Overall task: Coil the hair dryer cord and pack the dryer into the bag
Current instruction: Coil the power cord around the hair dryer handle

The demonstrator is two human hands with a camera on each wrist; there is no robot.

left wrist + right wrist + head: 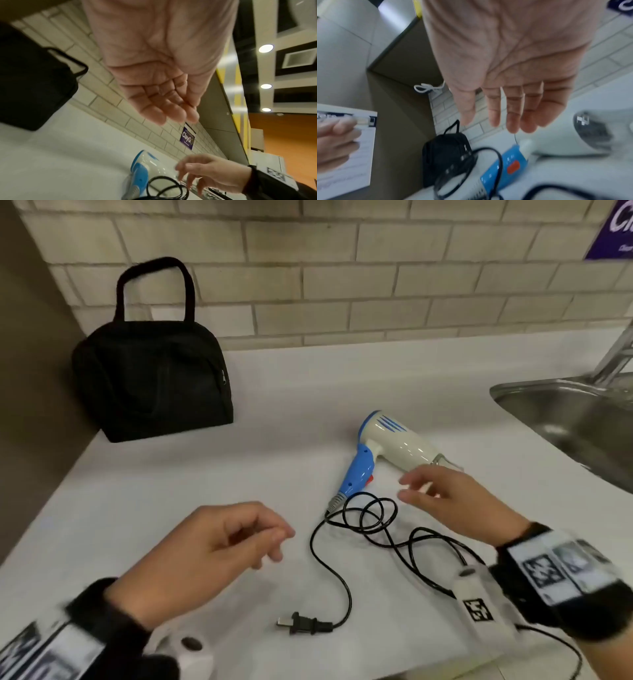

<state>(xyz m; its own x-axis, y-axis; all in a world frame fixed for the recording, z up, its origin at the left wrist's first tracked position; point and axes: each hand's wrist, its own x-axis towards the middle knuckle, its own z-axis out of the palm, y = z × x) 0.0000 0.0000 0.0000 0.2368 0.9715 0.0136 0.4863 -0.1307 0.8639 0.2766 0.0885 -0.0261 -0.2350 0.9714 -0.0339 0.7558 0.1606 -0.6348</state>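
Both the left hand (219,539) and right hand (452,501) hover loose-fingered and empty above the cord (373,529), while the bag (150,381) stands zipped.

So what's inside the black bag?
You can't tell. The black bag stands closed on the counter, so its inside is hidden. The hair dryer lies outside it.

- The black fabric zip bag with loop handles (150,378) stands at the back left of the white bench (291,392), against the tiled wall (342,268).
- The white-and-blue plastic hair dryer (387,451) lies right of it, near the steel sink (568,419).
- Its black cord (342,546) trails forward.
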